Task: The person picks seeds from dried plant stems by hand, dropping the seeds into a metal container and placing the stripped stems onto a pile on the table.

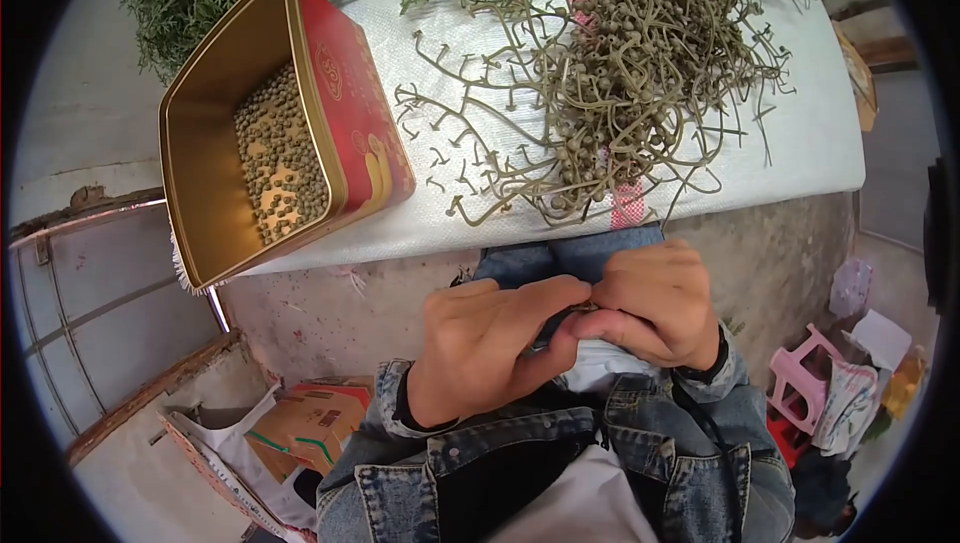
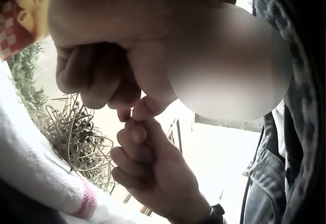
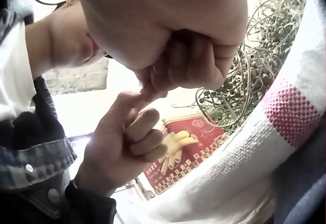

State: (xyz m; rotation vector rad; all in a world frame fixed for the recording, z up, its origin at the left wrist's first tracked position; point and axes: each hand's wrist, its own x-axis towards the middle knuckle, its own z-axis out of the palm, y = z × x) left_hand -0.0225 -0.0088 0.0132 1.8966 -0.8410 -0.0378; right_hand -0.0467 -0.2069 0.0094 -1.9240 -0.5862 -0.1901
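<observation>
Both hands meet over the lap, thumbs and fingertips together. My left hand [image 1: 485, 343] and my right hand [image 1: 655, 303] pinch a small brownish plant piece [image 1: 586, 309] between them, mostly hidden by the fingers. Just beyond the hands, on a white woven sack surface [image 1: 340, 243], lies a heap of dried curly stems with round pods [image 1: 630, 93]. Some stems [image 1: 460, 128] lie loose at the heap's left side. To the left stands an open red and gold tin [image 1: 350, 93], with many small round pods [image 1: 285, 158] on its bottom.
Green leafy sprigs [image 1: 200, 3] lie behind the tin. On the floor at lower left is a cardboard box [image 1: 310, 423]. A pink plastic stool [image 1: 800, 378] stands at lower right, beside bags and cloth.
</observation>
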